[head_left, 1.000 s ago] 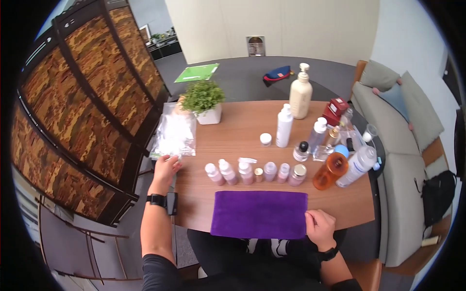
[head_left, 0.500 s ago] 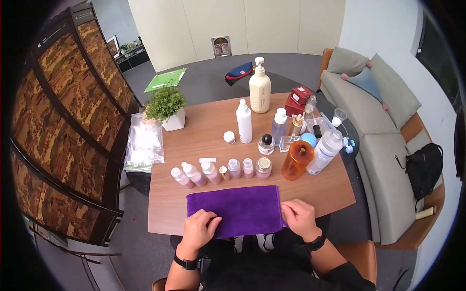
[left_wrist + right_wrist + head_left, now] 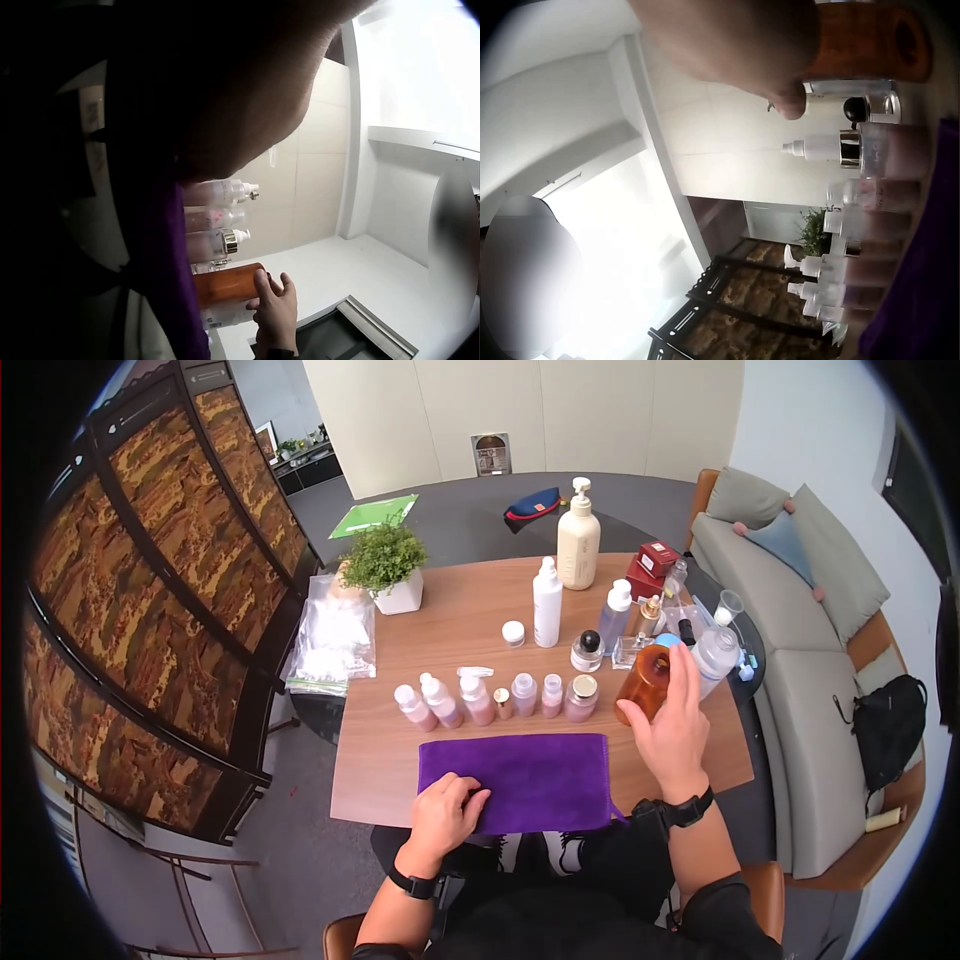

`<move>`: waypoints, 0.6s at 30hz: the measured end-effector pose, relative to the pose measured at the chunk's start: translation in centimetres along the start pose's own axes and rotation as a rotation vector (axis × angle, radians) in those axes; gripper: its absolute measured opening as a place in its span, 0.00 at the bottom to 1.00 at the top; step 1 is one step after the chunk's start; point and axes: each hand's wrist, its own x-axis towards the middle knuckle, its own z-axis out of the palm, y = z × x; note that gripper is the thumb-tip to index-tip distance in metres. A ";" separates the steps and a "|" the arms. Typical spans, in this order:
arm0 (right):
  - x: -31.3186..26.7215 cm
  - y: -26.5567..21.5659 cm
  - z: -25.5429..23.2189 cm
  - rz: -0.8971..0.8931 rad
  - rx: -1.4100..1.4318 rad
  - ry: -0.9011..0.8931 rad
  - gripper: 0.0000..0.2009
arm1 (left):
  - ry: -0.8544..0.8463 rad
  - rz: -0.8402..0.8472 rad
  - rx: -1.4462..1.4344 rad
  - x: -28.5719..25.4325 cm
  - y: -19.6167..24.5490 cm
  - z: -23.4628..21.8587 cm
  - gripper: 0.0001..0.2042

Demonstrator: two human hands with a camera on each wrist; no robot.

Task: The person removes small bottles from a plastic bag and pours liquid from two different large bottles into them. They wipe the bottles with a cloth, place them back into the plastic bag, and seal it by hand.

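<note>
A purple towel (image 3: 545,780) lies flat along the table's near edge. My left hand (image 3: 445,818) rests on its near left part with fingers loosely bent. Reaching over the right side, my right hand (image 3: 675,740) has its fingers extended and thumb spread beside an uncapped amber bottle (image 3: 642,685). In the left wrist view, that hand's thumb (image 3: 261,283) overlaps the bottle's top end. Behind the towel stands a row of small bottles with pinkish liquid (image 3: 478,705), ending at a wider jar with a gold lid (image 3: 581,698).
Farther back stand a cream pump bottle (image 3: 578,550), a white bottle (image 3: 547,608) and a small white jar (image 3: 513,633). Red boxes (image 3: 650,568) and a clear bottle (image 3: 717,655) crowd the right. At left are a potted plant (image 3: 398,595) and plastic bags (image 3: 335,635).
My left hand has come from the bags at the left onto the towel. The right hand has left the towel's right edge and moved forward to the amber bottle, its fingers straightening.
</note>
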 end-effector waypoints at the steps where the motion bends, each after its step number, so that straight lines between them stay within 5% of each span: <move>1: 0.2 0.0 0.4 0.008 -0.040 -0.020 0.47 | 0.006 -0.003 -0.002 0.0 0.0 0.0 0.09; 10: -0.2 0.8 1.6 0.092 -0.139 0.009 0.38 | 0.000 -0.025 0.013 -0.1 0.1 -0.1 0.08; 18: -0.5 -2.5 -1.7 0.083 0.247 0.091 0.38 | 0.025 0.005 0.016 0.0 0.1 0.1 0.07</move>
